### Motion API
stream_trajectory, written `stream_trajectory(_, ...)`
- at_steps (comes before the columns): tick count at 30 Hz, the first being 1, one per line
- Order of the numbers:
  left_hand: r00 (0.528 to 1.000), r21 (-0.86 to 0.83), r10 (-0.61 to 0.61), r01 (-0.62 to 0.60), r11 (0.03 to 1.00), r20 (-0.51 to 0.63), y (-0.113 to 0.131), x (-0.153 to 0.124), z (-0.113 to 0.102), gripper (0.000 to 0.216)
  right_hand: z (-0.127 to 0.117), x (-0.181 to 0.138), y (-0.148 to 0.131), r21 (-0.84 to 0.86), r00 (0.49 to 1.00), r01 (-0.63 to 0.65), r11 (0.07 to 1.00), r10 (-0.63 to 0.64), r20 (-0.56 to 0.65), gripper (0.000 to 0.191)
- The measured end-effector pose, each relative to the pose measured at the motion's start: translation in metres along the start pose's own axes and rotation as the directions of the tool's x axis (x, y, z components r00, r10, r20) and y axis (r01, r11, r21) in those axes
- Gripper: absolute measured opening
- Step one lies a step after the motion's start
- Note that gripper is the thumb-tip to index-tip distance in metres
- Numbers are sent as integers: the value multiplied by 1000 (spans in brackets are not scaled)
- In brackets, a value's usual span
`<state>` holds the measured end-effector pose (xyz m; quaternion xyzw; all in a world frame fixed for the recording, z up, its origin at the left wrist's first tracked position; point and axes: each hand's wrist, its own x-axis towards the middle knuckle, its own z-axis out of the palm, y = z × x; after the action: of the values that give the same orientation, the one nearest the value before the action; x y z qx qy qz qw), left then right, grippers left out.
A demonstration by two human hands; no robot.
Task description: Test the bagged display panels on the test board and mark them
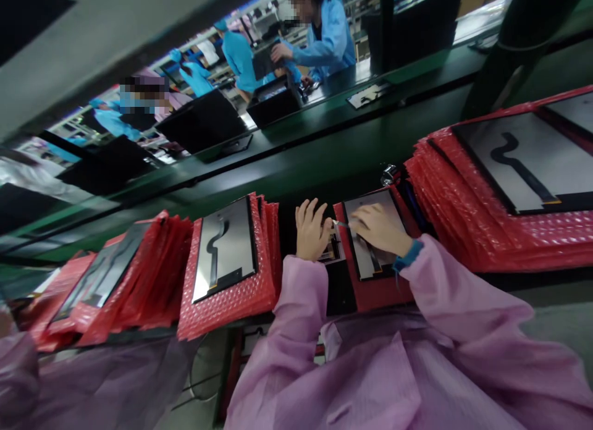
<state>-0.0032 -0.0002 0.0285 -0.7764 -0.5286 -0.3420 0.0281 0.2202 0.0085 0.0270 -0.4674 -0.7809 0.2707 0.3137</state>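
My left hand [311,230], its fingers stretched upward and apart, is left of a display panel [361,254] with a silvery back and dark edge. My right hand [378,227] lies over that panel with its fingers bent together. A thin pale strip [341,223] spans from the right fingertips to the left thumb; whether the thumb grips it is too small to tell. The panel rests on a red mat [386,294], and a dark ribbon cable [374,259] shows below my right hand. A small labelled item [332,249] is partly hidden beside my left hand.
Red bubble-wrap sleeves with panels are stacked on the left [231,294] and right [472,232]. A shiny metal object [389,173] sits behind the mat. Beyond the green ledge [296,164], a person in blue [331,37] works among dark boxes. A purple sleeve [18,362] shows at far left.
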Motion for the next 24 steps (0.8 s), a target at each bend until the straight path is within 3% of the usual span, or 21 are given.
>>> stream_trajectory(3,971,-40,18,-9,999,239,-9,9,11,24,23,19,-6,44,992,47,998,-52,115,18)
stream_trajectory(5,951,-79,49,-26,997,306,-10,7,13,25,30,24,-5,63,987,53,997,-62,145,14)
stream_trajectory(13,911,-148,111,-56,987,396,-8,2,17,23,37,18,-3,52,993,12,999,-18,118,16)
stream_trajectory(24,920,-158,129,-74,985,369,-5,-1,19,24,36,13,1,74,991,49,996,-58,123,14)
